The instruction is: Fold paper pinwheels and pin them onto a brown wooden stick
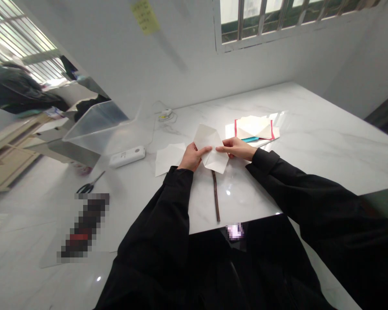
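A white paper envelope with its flap raised is held over the table between both hands. My left hand grips its left side, thumb lying across the front. From the right, my right hand pinches the other side, its thumb and fingertips near the middle. Below the envelope a thin dark brown stick lies on the table, its upper end at or under the paper. Another piece of white paper lies flat just left of my left hand.
Beyond my right hand is a stack of envelopes and papers with red and blue edges. On the left are a white power strip, scissors, a clear plastic bin and a pixelated dark object. A wall bounds the table's back.
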`<state>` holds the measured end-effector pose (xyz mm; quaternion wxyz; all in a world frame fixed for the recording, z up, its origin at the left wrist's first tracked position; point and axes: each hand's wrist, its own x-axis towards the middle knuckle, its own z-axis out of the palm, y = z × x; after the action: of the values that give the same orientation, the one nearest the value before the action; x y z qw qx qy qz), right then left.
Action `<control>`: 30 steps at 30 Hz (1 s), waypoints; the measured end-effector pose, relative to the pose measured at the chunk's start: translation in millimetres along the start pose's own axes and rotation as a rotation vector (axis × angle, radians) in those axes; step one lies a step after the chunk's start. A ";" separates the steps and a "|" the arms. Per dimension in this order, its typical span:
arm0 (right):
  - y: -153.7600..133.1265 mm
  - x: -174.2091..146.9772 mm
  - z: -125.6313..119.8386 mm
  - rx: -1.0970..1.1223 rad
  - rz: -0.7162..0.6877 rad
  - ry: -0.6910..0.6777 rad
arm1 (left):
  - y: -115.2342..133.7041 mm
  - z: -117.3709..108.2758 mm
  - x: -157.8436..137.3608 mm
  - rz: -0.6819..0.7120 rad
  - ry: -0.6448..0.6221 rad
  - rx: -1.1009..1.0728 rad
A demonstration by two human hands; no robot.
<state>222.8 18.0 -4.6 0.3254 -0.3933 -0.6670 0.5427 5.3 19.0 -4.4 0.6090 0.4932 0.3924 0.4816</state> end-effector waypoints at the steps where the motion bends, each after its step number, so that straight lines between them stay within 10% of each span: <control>1: 0.4 0.1 0.6 0.006 0.001 0.005 | -1.1 1.3 -0.5 -0.003 -0.008 0.018; 30: 3.8 3.7 9.4 0.292 0.079 0.140 | -2.9 4.5 -1.3 -0.042 -0.026 -0.005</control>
<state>213.6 17.2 -10.1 0.4031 -0.4049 -0.5407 0.6174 9.9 16.6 -6.3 0.6251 0.4897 0.3935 0.4632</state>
